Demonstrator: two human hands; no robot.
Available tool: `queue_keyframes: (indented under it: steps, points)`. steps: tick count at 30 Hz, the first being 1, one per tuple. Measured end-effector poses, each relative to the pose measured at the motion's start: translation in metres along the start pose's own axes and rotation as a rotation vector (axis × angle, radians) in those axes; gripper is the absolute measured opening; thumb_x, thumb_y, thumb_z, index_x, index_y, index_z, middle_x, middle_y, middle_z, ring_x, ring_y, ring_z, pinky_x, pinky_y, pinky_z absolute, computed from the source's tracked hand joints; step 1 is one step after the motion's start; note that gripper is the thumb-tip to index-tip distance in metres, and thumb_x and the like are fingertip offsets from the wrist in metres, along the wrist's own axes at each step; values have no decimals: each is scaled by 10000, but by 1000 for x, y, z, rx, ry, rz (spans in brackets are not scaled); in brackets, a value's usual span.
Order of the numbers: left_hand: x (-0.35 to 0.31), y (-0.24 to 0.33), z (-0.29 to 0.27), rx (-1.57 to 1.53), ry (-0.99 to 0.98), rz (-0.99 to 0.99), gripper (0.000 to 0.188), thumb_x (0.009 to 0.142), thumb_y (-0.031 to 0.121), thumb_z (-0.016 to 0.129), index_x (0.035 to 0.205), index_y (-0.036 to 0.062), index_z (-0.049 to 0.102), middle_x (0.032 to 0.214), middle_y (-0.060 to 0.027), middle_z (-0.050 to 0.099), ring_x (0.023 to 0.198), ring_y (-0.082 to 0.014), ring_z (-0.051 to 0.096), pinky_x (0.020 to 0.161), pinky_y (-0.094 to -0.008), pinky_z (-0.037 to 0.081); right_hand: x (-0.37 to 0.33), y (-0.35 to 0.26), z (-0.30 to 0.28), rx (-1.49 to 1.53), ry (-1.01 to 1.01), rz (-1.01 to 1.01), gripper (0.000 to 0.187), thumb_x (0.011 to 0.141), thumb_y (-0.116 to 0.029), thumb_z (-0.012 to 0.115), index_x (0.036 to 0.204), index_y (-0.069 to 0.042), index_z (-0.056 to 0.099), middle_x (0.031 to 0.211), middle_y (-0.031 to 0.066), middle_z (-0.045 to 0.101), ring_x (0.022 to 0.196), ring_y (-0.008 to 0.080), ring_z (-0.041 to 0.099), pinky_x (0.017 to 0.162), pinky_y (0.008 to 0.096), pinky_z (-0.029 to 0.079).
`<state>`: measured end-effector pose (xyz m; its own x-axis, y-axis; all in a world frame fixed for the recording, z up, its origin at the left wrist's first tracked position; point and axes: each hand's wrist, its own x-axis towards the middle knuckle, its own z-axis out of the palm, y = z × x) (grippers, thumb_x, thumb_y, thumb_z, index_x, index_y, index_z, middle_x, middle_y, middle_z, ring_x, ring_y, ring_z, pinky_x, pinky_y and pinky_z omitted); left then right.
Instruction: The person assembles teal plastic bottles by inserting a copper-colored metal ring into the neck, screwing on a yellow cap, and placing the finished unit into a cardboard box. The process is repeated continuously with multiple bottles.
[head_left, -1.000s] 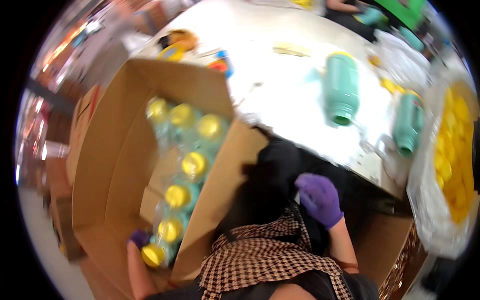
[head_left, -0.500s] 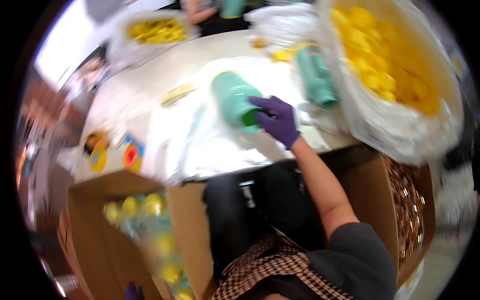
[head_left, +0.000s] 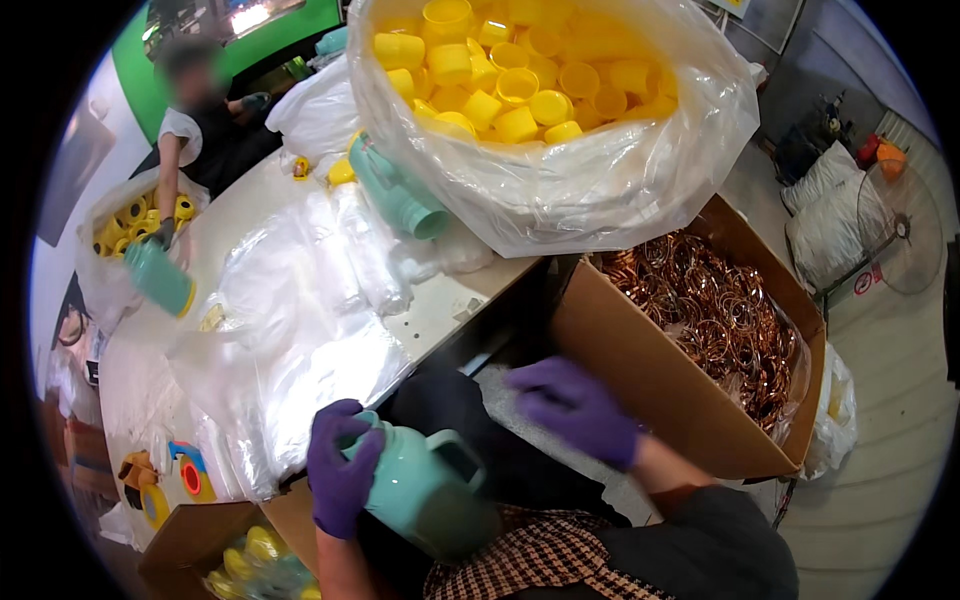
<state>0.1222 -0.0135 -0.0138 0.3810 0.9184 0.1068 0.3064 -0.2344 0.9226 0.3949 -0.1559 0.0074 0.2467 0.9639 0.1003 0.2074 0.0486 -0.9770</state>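
My left hand (head_left: 345, 468), in a purple glove, is closed around the open mouth of a teal plastic jug (head_left: 425, 490). The jug lies tilted over my lap, its handle facing right and its lower end against my checkered apron. My right hand (head_left: 575, 408), gloved the same way, is apart from the jug, in the air near a cardboard box (head_left: 650, 375) of shiny copper-coloured rings (head_left: 710, 325). Motion smears its fingers. Another teal jug (head_left: 395, 190) lies on the table beside a big clear bag (head_left: 590, 205) filled with yellow caps (head_left: 515, 85).
Flat clear plastic bags (head_left: 300, 300) cover part of the table (head_left: 130, 370). Across it a co-worker's gloved hand (head_left: 163, 235) is at a teal jug (head_left: 160, 278), beside a bag of yellow parts (head_left: 135, 220). Tape rolls (head_left: 195, 475) lie at left, above an open box (head_left: 190, 535).
My view has swung right. The jug on the plastic sheets has left the table, and a jug is now in my left hand over my lap. My right hand has moved toward the rings box.
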Motion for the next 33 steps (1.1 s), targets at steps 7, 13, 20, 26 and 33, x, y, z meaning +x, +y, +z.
queue_keyframes:
  steps: [7, 13, 20, 26, 33]
  points:
    - [13, -76, -19, -227, -31, 134, 213, 908, 159, 597, 798, -23, 598, 1308, -182, 561, 1149, -291, 593, 1030, -419, 444, 12, 32, -239, -1163, 309, 50, 302, 855, -288, 730, 1084, -94, 693, 965, 131, 610, 914, 286, 619, 818, 373, 509]
    - [14, -33, -11, 111, -155, -292, 242, 946, 157, 572, 1108, -22, 568, 1296, -178, 585, 1089, -225, 562, 969, -348, 440, 48, 170, -332, -1257, 149, 602, 345, 819, -382, 746, 1065, -140, 748, 1048, 163, 694, 998, 347, 667, 912, 433, 523]
    - [-27, -69, -41, -407, -8, -78, 321, 885, 183, 577, 1148, 5, 532, 1331, -155, 546, 1141, -211, 509, 1015, -334, 395, 30, 58, -317, -1189, 380, 373, 207, 768, -232, 766, 916, -87, 761, 883, 121, 724, 798, 246, 693, 744, 358, 542]
    - [-42, -72, -51, -386, -269, -100, 381, 907, 302, 519, 1184, 41, 539, 1187, -80, 554, 1114, -180, 498, 999, -331, 399, -10, -38, -142, -323, 450, -92, 199, 695, 19, 743, 883, -23, 692, 802, 64, 664, 742, 138, 620, 665, 282, 514]
    - [-59, -31, -28, -442, -18, -12, 693, 1016, 402, 415, 1540, -4, 214, 1481, -159, 414, 1350, -239, 431, 1162, -376, 300, 78, -52, 99, -513, -465, -897, 227, 704, -321, 797, 856, -182, 702, 840, -5, 620, 866, 219, 597, 812, 355, 450]
